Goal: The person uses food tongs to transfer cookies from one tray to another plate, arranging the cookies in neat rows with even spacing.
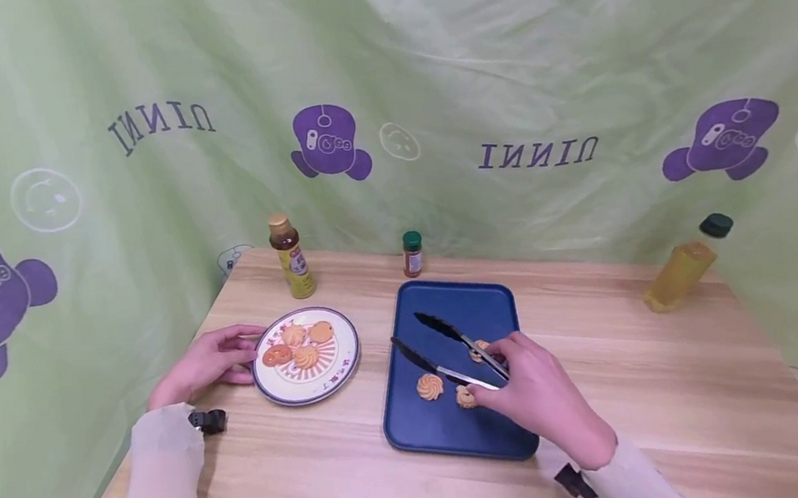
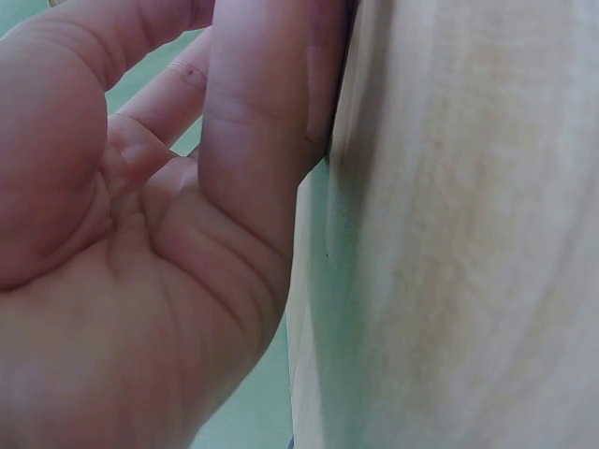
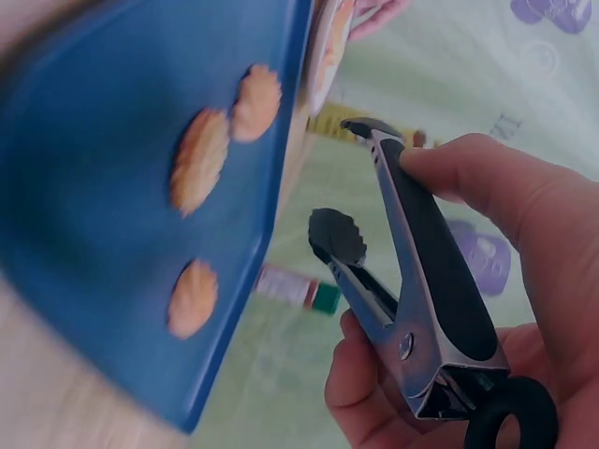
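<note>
- A wooden table (image 1: 674, 381) stands against a green printed backdrop (image 1: 492, 35), with a blue tray (image 1: 469, 433) at centre and a patterned plate (image 1: 277, 387) at the tray's 9 o'clock, just apart from it
- Four cookies (image 1: 304, 354) sit on the plate; three more biscuits (image 1: 430, 385) lie on the tray, also seen in the right wrist view (image 3: 198, 159)
- At the plate's 12 o'clock stands a brown bottle with a yellow label (image 1: 290, 257); a small green-capped jar (image 1: 412, 253) stands at the tray's 12 o'clock, and a yellow bottle with a dark cap (image 1: 685, 266) leans at the tray's 3 o'clock, well apart
- The right hand (image 1: 539, 390) grips black-and-steel tongs (image 1: 450, 347) by the handle, fingers curled round it; the wrist view shows the thumb along the black grip (image 3: 440, 271)
- The tongs point toward 10 o'clock from the hand, tips spread apart and holding nothing above the tray's middle; the nearest biscuit lies at the hand's 9 o'clock, below the lower arm of the tongs, and another is partly hidden by the fingers
- The left hand (image 1: 206, 365) lies relaxed on the table at the plate's 9 o'clock, fingertips at the rim and grasping nothing; the left wrist view shows its loosely bent fingers (image 2: 253, 140) against the table edge
</note>
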### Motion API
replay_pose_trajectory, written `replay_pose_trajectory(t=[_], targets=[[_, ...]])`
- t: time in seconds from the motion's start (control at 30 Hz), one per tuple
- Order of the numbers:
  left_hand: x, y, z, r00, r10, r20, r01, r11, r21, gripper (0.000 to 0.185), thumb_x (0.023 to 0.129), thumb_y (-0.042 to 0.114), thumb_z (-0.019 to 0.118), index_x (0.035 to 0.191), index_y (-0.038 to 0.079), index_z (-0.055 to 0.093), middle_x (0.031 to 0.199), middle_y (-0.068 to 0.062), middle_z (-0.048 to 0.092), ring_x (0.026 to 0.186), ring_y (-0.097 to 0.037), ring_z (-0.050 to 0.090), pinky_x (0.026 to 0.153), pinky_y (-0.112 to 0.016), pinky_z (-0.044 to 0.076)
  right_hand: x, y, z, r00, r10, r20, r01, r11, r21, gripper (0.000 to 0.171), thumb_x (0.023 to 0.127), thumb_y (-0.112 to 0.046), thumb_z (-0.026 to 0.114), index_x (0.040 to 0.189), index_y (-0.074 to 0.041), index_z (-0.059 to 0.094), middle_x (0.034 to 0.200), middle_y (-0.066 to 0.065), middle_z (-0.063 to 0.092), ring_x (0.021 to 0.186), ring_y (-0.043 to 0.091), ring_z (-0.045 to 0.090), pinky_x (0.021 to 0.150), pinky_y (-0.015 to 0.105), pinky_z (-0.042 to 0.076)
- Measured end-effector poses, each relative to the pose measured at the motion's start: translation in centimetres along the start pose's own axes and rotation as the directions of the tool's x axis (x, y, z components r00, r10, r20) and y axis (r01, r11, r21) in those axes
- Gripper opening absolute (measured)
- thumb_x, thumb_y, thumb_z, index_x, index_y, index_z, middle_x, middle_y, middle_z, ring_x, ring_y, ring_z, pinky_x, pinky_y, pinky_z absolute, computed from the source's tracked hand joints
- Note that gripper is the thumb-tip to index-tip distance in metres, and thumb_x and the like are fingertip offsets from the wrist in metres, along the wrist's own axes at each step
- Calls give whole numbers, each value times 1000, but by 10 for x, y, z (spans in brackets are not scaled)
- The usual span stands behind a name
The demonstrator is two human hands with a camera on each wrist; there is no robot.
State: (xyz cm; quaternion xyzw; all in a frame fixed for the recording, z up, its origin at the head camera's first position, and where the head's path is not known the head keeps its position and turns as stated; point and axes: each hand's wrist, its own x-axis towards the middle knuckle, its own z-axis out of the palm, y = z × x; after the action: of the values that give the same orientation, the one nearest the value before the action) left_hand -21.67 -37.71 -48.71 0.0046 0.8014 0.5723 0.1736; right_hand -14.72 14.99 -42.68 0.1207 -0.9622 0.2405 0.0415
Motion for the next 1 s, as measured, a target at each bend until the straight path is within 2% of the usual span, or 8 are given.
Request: replay_pose_trajectory(t=[0.37, 0.67, 1.0], targets=[[-7, -3, -4, 1000, -10, 0, 10, 1000, 7, 63, 112, 4, 63, 169, -6, 39, 138, -25, 61, 101, -17, 78, 89, -39, 76, -21, 40, -16, 996, 86, -7, -87, 996, -32, 52, 83, -37, 94, 118, -2, 79, 102, 6, 69, 83, 20, 59, 70, 33, 52], [-4, -2, -5, 1000, -22, -8, 22, 1000, 4, 63, 110, 3, 65, 168, -4, 41, 134, -19, 63, 101, -17, 78, 91, -39, 76, -40, 59, -16, 996, 75, -51, -77, 996, -52, 50, 80, -35, 95, 113, -1, 79, 100, 6, 71, 83, 19, 62, 73, 37, 59], [0, 2, 0, 1000, -9, 15, 9, 1000, -6, 62, 112, 3, 63, 169, -5, 39, 136, -23, 61, 101, -16, 78, 90, -39, 76, -50, 68, -20, 993, 109, -47, -112, 992, -65, 53, 79, -35, 96, 115, 0, 80, 102, 6, 70, 84, 20, 62, 72, 38, 59]])
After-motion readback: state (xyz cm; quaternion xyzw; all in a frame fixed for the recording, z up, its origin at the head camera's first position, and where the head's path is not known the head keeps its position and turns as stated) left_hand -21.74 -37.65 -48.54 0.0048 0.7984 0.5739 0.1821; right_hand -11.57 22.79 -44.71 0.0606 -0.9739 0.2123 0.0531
